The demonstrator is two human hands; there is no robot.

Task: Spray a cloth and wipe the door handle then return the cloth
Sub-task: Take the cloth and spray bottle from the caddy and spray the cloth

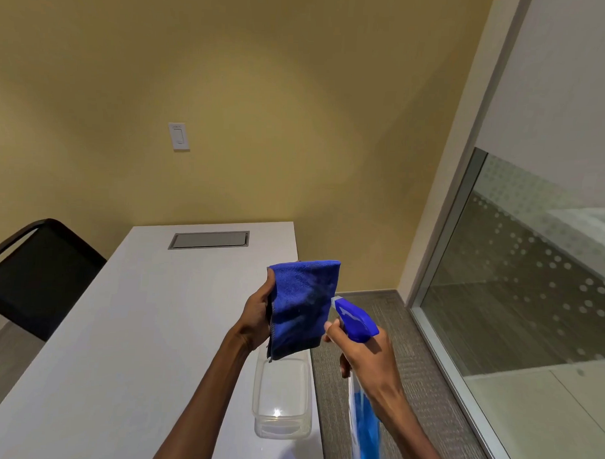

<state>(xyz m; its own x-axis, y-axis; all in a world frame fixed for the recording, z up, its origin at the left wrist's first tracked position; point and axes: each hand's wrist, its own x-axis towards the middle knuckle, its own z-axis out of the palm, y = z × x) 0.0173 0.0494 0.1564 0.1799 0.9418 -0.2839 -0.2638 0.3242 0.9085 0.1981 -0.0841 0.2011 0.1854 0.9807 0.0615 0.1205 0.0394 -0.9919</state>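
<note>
Wrapped around the neck of the spray bottle (364, 396), the right hand (368, 362) held it low in the right of the frame, fingers at the trigger and the blue nozzle aimed at the cloth (303, 308) just beside it. Slightly left and higher, the left hand (257, 317) was closed on the cloth's left edge, thumb side toward the camera, so the folded blue cloth hung upright in the lower middle of the frame. It looked soft and light, likely to sag or swing when wet, so a pinch along a folded edge, as shown, seemed the sensible hold; the bottle, part full of blue liquid, would probably be heavier and slick if dripped on. Below the cloth stood a clear plastic container (283, 400) near the right edge of the white table (119, 326), possibly the place for returning the cloth. Farther off, a black chair (35, 271) sat at the left, a metal hatch (210, 240) in the tabletop, a light switch (178, 136) on the yellow wall, and a glass partition (533, 271) at the right. No door handle showed anywhere, the bottle's base was cut off at the bottom edge, and whether spray was leaving the nozzle could not be made out.
</note>
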